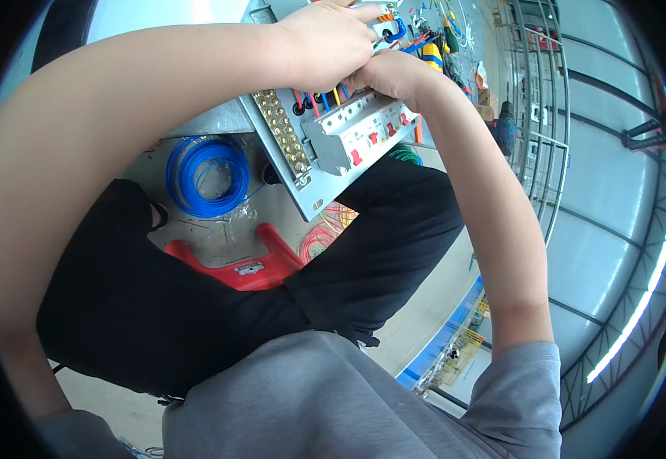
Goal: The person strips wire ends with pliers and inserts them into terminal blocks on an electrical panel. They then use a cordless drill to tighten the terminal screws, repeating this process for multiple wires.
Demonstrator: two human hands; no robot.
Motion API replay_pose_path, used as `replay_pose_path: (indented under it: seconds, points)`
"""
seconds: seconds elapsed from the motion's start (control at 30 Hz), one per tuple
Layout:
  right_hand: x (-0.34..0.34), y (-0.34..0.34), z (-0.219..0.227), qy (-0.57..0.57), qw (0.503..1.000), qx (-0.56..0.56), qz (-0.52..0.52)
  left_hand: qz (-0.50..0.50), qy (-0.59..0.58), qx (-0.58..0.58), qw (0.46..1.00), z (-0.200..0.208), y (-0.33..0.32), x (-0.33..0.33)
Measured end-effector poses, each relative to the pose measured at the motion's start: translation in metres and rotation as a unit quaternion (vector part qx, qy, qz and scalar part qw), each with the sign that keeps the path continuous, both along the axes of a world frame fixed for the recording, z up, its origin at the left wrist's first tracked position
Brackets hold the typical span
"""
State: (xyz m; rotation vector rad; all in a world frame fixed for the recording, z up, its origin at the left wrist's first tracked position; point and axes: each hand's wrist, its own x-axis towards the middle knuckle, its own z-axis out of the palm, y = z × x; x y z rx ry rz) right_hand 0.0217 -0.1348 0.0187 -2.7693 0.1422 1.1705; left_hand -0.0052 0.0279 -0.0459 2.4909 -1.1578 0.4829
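Observation:
A grey metal mounting plate [311, 197] lies tilted in front of me above my knees. It carries a row of white circuit breakers [371, 131] with red levers and a brass terminal bar [279, 128]. Red, blue and yellow wires [337, 97] run from behind the breakers through black grommets. My left hand [325, 46] reaches over the plate's far part with bent fingers. My right hand [390, 74] is curled just beyond the breakers and meets the left one. Both sets of fingertips are closed in among the wiring; what they grip is hidden.
A coil of blue wire [182, 177] lies on the floor at left, near a red plastic stool [278, 269]. Red wire [317, 243] and green wire [404, 154] are coiled below the plate. Tools, a power drill [506, 130] and a metal rack [561, 145] stand at right.

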Motion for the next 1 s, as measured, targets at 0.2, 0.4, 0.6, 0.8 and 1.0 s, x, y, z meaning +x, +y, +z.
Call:
replay_pose_path:
  seconds: [0.2, 0.4, 0.6, 0.8, 1.0]
  points:
    - [0.004, 0.006, 0.008, 0.05, 0.999, 0.011, -0.015, 0.018, 0.009, 0.053, 0.998, 0.006, 0.0, 0.001]
    - [0.001, -0.022, 0.007, -0.027, 0.997, 0.04, 0.062, -0.001, 0.082, 0.097, 0.992, 0.017, -0.003, 0.005]
    - [-0.085, -0.073, 0.087, -0.23, 0.93, 0.286, 0.019, -0.052, 0.16, 0.172, 0.971, 0.02, 0.008, 0.01]
    - [-0.151, -0.302, 0.048, -0.406, 0.748, 0.394, -0.349, -0.092, 0.238, -0.033, 0.966, 0.013, 0.013, 0.013]
    - [-0.121, -0.409, -0.046, -0.574, 0.689, 0.291, -0.334, -0.05, 0.41, -0.447, 0.794, 0.03, 0.023, 0.009]
